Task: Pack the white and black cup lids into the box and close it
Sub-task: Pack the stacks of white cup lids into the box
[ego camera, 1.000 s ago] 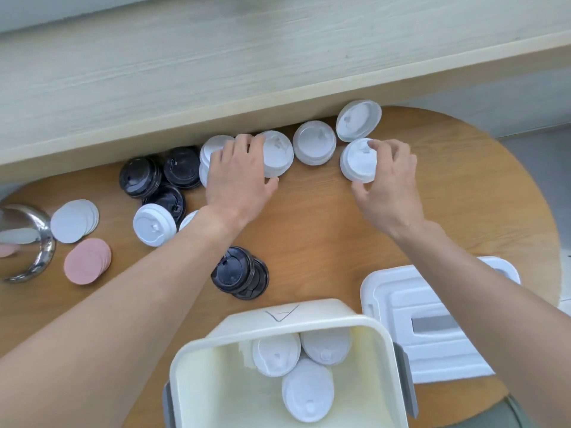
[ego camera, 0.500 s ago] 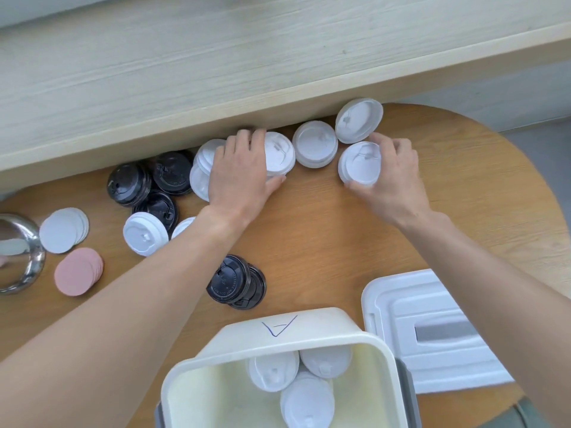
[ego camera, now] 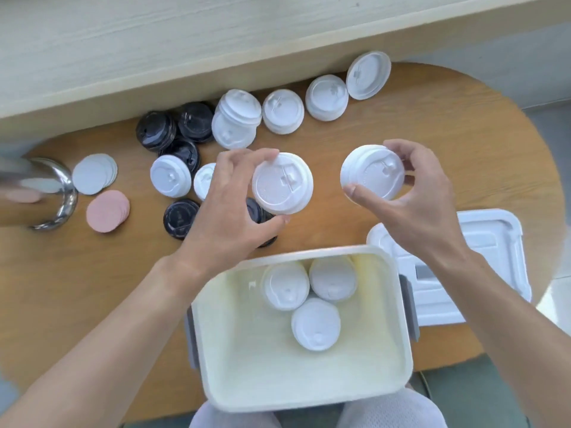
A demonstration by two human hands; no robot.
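Note:
My left hand (ego camera: 228, 211) holds a stack of white cup lids (ego camera: 282, 183) above the table, just beyond the box's far rim. My right hand (ego camera: 414, 205) holds another stack of white lids (ego camera: 372, 177) a little to the right. The open white box (ego camera: 241, 359) sits at the near table edge with three stacks of white lids (ego camera: 315, 325) in its far part. More white lids (ego camera: 282, 111) line the back of the table. Black lids (ego camera: 156, 131) lie at the back left and under my left hand (ego camera: 180, 219).
The box's white cover (ego camera: 488, 242) lies flat to the right of the box. A metal bowl (ego camera: 61, 193), white paper discs (ego camera: 92, 177) and pink discs (ego camera: 106, 211) sit at the left. A pale wooden ledge (ego camera: 185, 41) runs along the table's back.
Both hands have lifted a stack of white lids each from the back row and drawn them toward the box. The view has tilted down toward the box.

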